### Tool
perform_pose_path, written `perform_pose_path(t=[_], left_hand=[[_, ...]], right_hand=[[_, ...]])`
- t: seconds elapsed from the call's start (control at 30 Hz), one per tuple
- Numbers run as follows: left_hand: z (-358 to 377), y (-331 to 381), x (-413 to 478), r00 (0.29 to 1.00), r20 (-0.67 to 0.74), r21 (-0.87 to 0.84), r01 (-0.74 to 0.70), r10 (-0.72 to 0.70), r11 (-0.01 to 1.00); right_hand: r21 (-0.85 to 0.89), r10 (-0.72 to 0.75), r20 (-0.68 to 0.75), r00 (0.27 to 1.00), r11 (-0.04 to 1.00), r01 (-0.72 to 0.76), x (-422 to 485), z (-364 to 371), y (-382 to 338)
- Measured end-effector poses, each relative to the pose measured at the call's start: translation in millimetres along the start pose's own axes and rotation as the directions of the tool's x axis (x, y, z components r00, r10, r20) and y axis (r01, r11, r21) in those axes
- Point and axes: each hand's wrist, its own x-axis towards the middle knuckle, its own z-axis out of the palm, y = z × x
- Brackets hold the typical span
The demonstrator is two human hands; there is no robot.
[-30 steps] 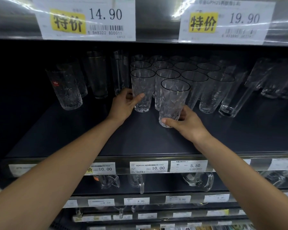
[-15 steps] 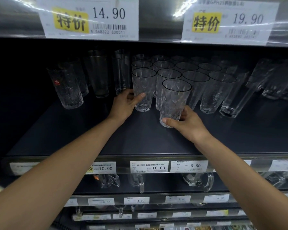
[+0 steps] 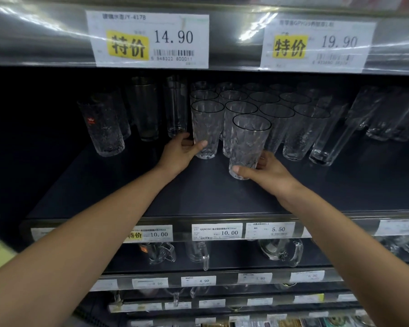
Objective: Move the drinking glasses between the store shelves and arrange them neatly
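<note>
Toward the left end of the dark shelf (image 3: 198, 201) stands a hammered tumbler with a red sticker (image 3: 104, 131), then tall smooth-walled glasses (image 3: 147, 112). The left hand (image 3: 180, 153) curls round the base of the front-left faceted tumbler (image 3: 207, 128), thumb in front and fingers behind, at the corner of a block of matching dark-rimmed tumblers (image 3: 276, 126). The right hand (image 3: 269, 172) clamps thumb and fingers low on a lone tumbler (image 3: 249, 145), out ahead of the block, nearer the shelf's front edge. Whether its base touches cannot be told. The step looks like lining this glass up with the rows. Next it likely needs a level, gentle placement, since the tapered, slick glass could tip or clink against its neighbours.
</note>
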Motion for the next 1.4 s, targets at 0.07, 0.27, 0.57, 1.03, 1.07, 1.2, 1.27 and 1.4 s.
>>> perform_pose_path(t=[0.07,0.27,0.57,1.03,1.07,1.2,1.27,1.4], left_hand=[[-5.3,3.6,-11.1,0.998,0.038,-0.035,0.051,-0.05,0.998],[-21.5,18.1,-63.0,0.963,0.233,-0.026,0.146,-0.136,0.989],[-8.8,55.8,-148.3,0.924,0.371,0.052,-0.119,0.091,0.992],[140.4,123.0,-256.1,0.758,0.595,-0.217,-0.169,0.268,0.961],[150.3,123.6,-259.6,0.738,0.622,-0.206,-0.169,0.262,0.964],[214.1,140.3,-277.4,0.662,0.712,-0.186,-0.147,0.236,0.971],[247.2,149.8,-285.2,0.651,0.724,-0.19,-0.129,0.228,0.973],[313.3,168.6,-298.5,0.634,0.752,-0.161,-0.085,0.178,0.983]], right_hand=[[0.013,0.003,-0.003,1.0,1.0,-0.003,-7.5,-0.2,-3.1],[-0.074,0.047,-0.071,0.996,0.996,-0.052,-38.7,-2.2,-15.2],[-0.139,-0.103,-0.295,0.95,0.988,0.064,-148.0,-38.6,-4.3],[0.018,0.074,-0.687,0.723,0.996,-0.084,-319.2,-140.8,87.8],[0.043,0.095,-0.697,0.711,0.995,-0.091,-326.2,-144.8,94.7],[0.149,0.187,-0.749,0.635,0.982,-0.114,-364.0,-181.9,136.3],[0.192,0.234,-0.76,0.606,0.972,-0.135,-378.6,-204.1,160.2],[0.233,0.278,-0.763,0.583,0.96,-0.153,-395.3,-255.2,197.6]])
